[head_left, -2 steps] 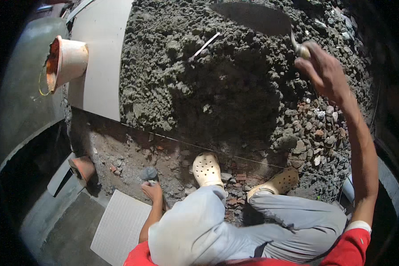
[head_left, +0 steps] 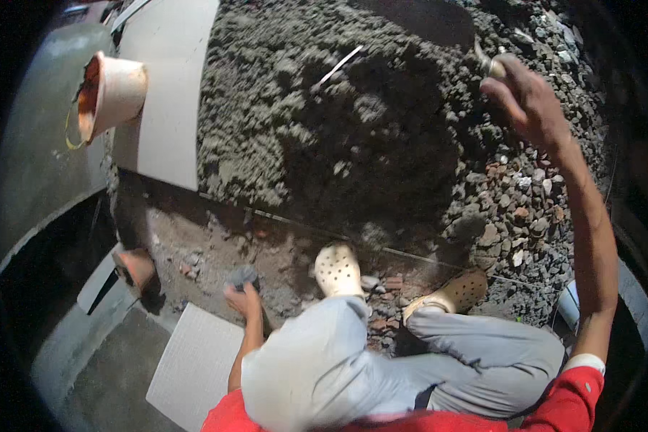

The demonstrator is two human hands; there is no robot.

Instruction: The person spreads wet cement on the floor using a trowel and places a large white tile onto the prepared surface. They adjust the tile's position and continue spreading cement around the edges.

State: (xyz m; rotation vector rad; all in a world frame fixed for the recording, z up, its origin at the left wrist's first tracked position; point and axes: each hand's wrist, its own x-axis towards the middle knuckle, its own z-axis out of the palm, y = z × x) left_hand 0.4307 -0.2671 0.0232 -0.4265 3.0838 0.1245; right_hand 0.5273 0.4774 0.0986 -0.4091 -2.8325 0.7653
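- One bare right hand (head_left: pixel 531 104) is curled around the pale, rounded handle (head_left: pixel 493 68) of a dark, broad-bladed trowel (head_left: pixel 439 25).
- The trowel is over rough grey mortar (head_left: pixel 255 122), its blade in shadow (the top edge cuts it off).
- The bare left hand (head_left: pixel 246 301) grips a grey, rounded lump (head_left: pixel 243 276), its kind unclear, near a pale, flat rectangular panel (head_left: pixel 196 360).
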